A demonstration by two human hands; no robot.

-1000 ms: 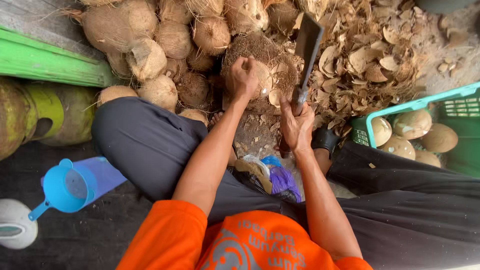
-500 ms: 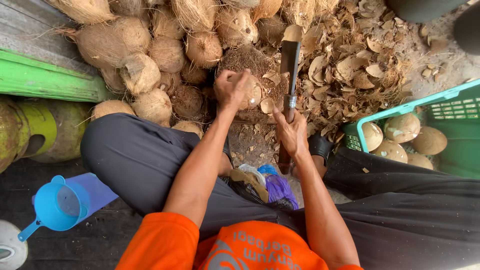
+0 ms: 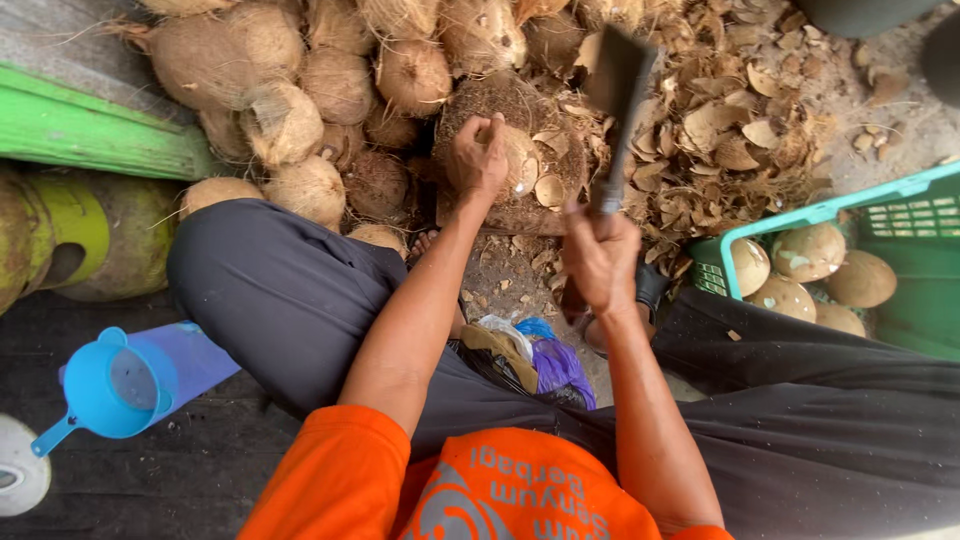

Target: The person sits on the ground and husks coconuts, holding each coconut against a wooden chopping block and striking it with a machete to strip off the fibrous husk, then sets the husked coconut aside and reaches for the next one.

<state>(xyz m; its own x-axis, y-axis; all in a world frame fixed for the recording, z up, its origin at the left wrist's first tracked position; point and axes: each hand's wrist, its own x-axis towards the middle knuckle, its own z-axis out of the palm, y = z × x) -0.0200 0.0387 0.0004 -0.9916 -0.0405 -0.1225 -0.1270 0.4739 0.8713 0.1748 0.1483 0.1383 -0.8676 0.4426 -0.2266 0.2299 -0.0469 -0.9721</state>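
The coconut (image 3: pixel 515 160) sits at upper centre of the frame on a rough chopping block (image 3: pixel 510 205), partly husked, its pale shell showing. My left hand (image 3: pixel 478 155) is clamped over its top, fingers curled round it. I judge it hard, heavy and round enough to roll, with fibres that give some grip; holding it from above, away from the blade's path, looks safest. My right hand (image 3: pixel 598 255) is closed tight round the handle of a cleaver (image 3: pixel 618 85), blade raised just right of the nut.

Unhusked coconuts (image 3: pixel 300 90) pile at upper left; husk scraps (image 3: pixel 740 130) litter the upper right. A green crate (image 3: pixel 900 260) at right holds several peeled pale nuts (image 3: pixel 810 250). At lower left a blue scoop (image 3: pixel 115 385) looks empty, lying on the dark floor (image 3: pixel 180 470).
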